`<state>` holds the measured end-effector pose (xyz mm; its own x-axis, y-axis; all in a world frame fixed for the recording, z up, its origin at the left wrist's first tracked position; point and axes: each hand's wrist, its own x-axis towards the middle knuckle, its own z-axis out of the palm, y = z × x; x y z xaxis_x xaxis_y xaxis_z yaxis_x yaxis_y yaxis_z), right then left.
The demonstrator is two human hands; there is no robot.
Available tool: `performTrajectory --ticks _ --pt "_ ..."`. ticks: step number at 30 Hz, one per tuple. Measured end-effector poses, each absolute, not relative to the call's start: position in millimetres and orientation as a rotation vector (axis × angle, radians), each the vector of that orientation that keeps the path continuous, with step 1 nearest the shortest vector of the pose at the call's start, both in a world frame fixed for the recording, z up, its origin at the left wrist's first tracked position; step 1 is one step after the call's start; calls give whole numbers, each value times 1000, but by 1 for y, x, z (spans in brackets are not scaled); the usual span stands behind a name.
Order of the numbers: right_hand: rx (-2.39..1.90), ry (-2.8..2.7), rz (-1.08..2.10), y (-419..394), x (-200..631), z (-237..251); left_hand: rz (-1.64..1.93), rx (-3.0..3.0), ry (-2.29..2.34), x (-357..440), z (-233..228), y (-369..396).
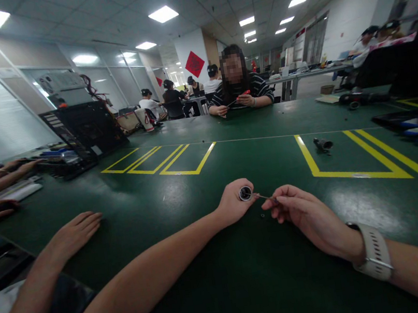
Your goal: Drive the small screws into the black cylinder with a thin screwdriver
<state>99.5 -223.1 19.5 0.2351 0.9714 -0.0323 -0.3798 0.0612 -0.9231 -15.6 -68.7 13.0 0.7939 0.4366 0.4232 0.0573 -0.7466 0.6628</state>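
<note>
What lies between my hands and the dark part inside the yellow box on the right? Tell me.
Head view: only bare green table and one yellow tape line separate the right hand from the dark part.

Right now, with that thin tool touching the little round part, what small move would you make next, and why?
Probably ease the thin tool a little further into the round part. The left hand holds the part with its open end facing up, and the right hand pinches the tool with its tip right at the rim, so a gentle push seems likely.

Left hand (235, 202) fisted, thumb up; right hand (299, 211) pinching, fingertips nearly touching the left
</note>
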Motion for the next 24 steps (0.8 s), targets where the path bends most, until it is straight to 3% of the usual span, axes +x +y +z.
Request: performTrajectory --ticks 24 --pt "-1053 -755 1137 -223 98 23 701 2509 399 -16 18 -69"
